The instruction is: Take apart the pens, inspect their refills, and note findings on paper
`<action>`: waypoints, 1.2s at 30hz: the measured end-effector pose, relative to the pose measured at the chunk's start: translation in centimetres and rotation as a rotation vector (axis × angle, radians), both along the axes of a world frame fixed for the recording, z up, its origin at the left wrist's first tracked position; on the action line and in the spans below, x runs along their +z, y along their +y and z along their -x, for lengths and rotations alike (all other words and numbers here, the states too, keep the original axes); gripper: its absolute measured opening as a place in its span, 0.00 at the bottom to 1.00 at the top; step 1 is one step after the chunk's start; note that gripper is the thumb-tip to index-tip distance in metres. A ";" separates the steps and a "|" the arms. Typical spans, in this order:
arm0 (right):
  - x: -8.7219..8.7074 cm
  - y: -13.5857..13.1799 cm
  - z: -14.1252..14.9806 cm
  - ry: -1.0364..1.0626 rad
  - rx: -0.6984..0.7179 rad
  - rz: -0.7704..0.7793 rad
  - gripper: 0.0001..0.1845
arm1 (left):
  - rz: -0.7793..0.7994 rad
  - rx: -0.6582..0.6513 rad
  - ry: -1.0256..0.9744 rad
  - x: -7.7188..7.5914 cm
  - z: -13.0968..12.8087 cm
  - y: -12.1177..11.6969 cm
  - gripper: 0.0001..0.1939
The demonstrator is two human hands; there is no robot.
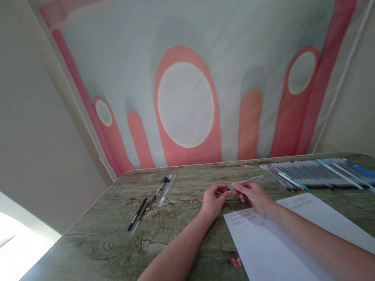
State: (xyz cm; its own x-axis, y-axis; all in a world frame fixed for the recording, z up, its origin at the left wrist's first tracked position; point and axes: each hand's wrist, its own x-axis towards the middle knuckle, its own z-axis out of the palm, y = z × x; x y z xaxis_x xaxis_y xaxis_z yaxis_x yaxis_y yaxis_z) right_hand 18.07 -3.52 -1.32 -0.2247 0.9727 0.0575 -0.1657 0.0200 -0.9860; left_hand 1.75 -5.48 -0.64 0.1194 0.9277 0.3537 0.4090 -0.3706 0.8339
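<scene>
Over the table, just past the top edge of a white paper sheet [272,247], my two hands meet fingertip to fingertip. A slim clear pen [254,179] is pinched in my right hand [254,196], its far end pointing right. My left hand [213,201] is closed in a pinch beside the pen's left end. A small dark part shows among the left fingers, too hidden to name. Handwritten lines [244,218] run across the paper's upper part, and my right forearm lies over the sheet.
On the right, a long row of clear pens [305,174] lies side by side, with some blue, white and pink ones. Several loose pens and parts [152,200] lie to the left on the wood-patterned table [95,257]. A pink-and-pale backdrop [187,104] hangs behind.
</scene>
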 end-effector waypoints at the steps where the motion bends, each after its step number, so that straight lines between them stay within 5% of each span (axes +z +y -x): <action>1: 0.0 0.0 0.0 0.000 -0.004 0.001 0.18 | 0.012 -0.002 0.001 0.0 0.0 0.0 0.17; 12: 0.2 -0.2 0.0 -0.007 0.005 -0.003 0.19 | 0.044 -0.084 0.071 0.3 0.0 -0.3 0.21; 36: 0.2 0.0 -0.2 -0.025 0.044 -0.009 0.20 | -0.210 0.066 0.285 0.8 0.1 -0.7 0.10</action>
State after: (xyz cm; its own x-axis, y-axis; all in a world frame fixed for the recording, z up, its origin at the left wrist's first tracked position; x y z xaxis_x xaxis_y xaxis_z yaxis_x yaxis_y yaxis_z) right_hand 18.25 -3.54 -1.14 -0.2686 0.9614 0.0597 -0.1421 0.0218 -0.9896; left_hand 1.69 -6.18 0.21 0.1829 0.8472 0.4988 0.6429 -0.4870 0.5913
